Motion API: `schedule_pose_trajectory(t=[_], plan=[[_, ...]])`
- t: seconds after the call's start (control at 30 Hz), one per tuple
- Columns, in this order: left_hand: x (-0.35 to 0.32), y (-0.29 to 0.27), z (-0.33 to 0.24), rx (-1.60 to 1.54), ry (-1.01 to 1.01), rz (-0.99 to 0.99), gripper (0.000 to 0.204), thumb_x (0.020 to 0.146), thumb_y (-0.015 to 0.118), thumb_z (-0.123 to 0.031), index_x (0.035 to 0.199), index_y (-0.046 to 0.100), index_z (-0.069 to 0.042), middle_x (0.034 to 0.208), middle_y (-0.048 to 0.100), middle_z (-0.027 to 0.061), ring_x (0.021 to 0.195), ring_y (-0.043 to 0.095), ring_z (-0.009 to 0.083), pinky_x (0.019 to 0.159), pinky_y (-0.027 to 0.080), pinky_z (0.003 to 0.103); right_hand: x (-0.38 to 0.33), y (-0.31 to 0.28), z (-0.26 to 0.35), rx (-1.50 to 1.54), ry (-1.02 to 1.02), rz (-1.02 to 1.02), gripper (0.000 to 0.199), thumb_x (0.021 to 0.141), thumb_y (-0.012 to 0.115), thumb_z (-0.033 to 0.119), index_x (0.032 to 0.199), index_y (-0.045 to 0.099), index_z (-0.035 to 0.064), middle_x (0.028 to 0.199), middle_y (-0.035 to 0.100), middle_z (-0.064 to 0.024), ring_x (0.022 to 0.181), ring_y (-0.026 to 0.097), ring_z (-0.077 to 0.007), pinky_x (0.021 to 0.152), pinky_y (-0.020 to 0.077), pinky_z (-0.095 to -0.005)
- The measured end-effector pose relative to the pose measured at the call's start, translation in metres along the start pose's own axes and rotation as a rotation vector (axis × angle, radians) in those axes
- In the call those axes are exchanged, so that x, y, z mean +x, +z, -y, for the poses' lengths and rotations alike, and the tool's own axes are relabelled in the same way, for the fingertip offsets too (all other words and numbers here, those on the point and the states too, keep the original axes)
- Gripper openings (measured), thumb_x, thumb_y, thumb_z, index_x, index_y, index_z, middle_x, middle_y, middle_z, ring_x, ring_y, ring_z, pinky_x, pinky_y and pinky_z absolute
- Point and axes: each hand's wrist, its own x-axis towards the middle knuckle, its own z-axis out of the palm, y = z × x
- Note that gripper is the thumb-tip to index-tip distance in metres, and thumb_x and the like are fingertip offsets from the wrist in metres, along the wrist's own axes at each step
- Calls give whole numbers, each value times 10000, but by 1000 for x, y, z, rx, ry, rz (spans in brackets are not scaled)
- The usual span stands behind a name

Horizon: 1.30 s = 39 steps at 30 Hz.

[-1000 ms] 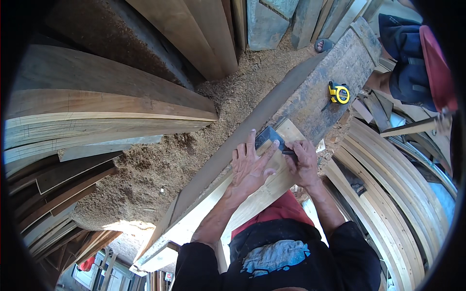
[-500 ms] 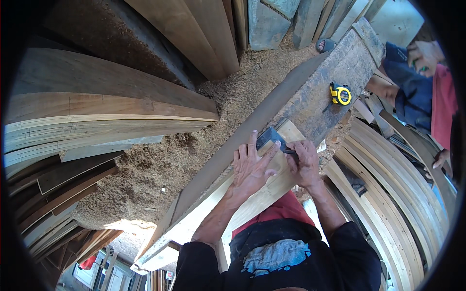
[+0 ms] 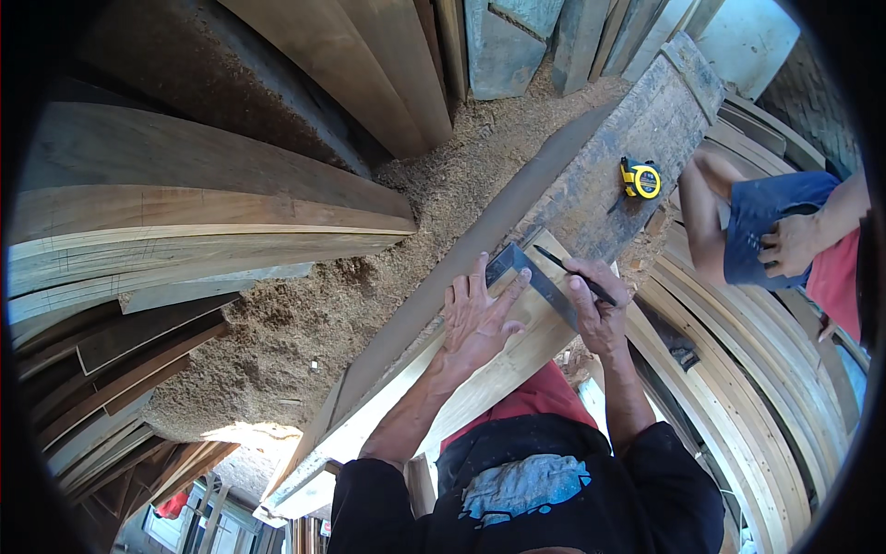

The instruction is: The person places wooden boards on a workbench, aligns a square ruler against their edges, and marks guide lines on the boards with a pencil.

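Note:
A try square [image 3: 551, 297] with a dark stock and a metal blade lies across the pale board [image 3: 503, 362], near the board's far end. My left hand [image 3: 477, 312] is spread flat, its fingertips pressing on the square and its palm over the board. My right hand [image 3: 598, 300] grips a black pencil-like marker [image 3: 591, 280] between thumb and fingers. The marker slants, its tip just above the board's end, beyond the square's blade. The board rests lengthwise on a long worn bench [image 3: 591, 198].
A yellow and black tape measure [image 3: 640, 179] sits farther along the bench. Stacked planks [image 3: 212, 210] rise at left, with more long boards [image 3: 729, 369] at right. Sawdust [image 3: 323, 323] covers the floor. Another person in blue shorts [image 3: 771, 226] is at the far right.
My right hand has lifted and shifted slightly right, uncovering the square's blade and the marker. My left hand stays put. The other person has changed posture, with a hand now on the shorts.

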Motion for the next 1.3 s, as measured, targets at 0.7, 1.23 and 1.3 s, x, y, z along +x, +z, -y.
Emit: schedule_pose_trajectory(t=[0.7,1.23,1.3], plan=[[2,0,-2,-57,2,-42,918,757,934,-360,1577,525,-417,1630,302,295,1255,470,473,1042,393,602,-72,-97,-3,-456,162,196,126,970,671,110,976,741,6,819,663,-142,788,629,-316,774,507,-440],[-50,2,23,-47,-8,6,885,735,936,-427,1538,564,-414,1585,367,256,1267,462,445,1073,400,555,-42,34,-10,-258,20,260,280,874,773,41,1145,703,50,870,611,-140,832,611,-342,732,481,-456],[-49,3,23,-36,-10,-5,874,737,933,-435,1533,572,-413,1588,363,254,1266,462,444,1071,399,553,-45,33,-13,-344,-25,281,392,805,806,23,1183,705,56,865,610,-126,820,600,-332,731,476,-449]])
